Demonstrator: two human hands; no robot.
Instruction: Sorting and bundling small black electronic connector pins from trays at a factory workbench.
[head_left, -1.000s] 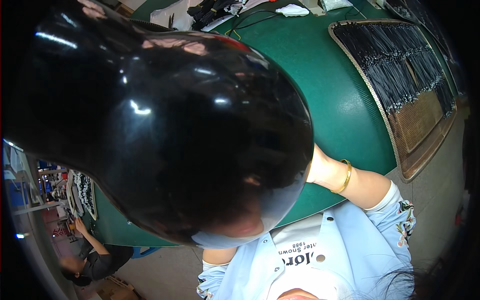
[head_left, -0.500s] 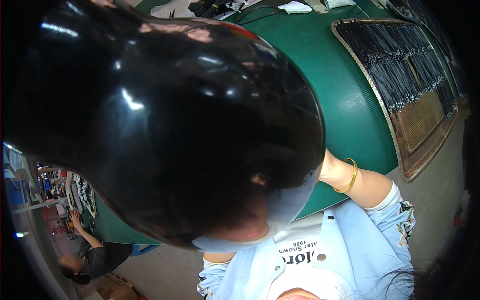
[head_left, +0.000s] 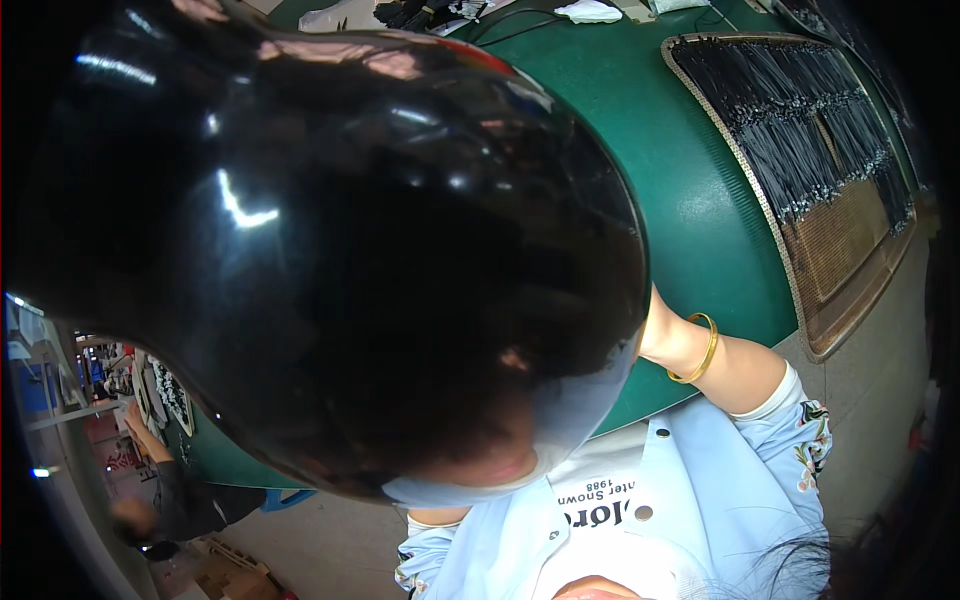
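A large glossy black rounded housing, like a lamp head point(head_left: 400, 270), fills the left and middle of the head view, close up. Behind its right edge my right hand point(head_left: 655, 325) goes out of sight; only the wrist part shows, with a gold bangle point(head_left: 711, 350) on it. What those fingers touch or hold is hidden. Of my left arm point(head_left: 438, 515), just a short strip of forearm appears below the black housing. The left hand itself is covered. Both arms reach over the green tabletop point(head_left: 690, 200).
At the right lies a woven tray point(head_left: 830, 270) with rows of black cables with pale ends. More black cables point(head_left: 420, 15) and a white crumpled piece point(head_left: 590, 12) are at the far edge. A co-worker point(head_left: 190, 510) sits at the lower left, near a tray of small parts point(head_left: 170, 395).
The visible part of my right hand has shifted up slightly. The co-worker's arm and head have moved a little to the left. The reflections on the black housing have shifted.
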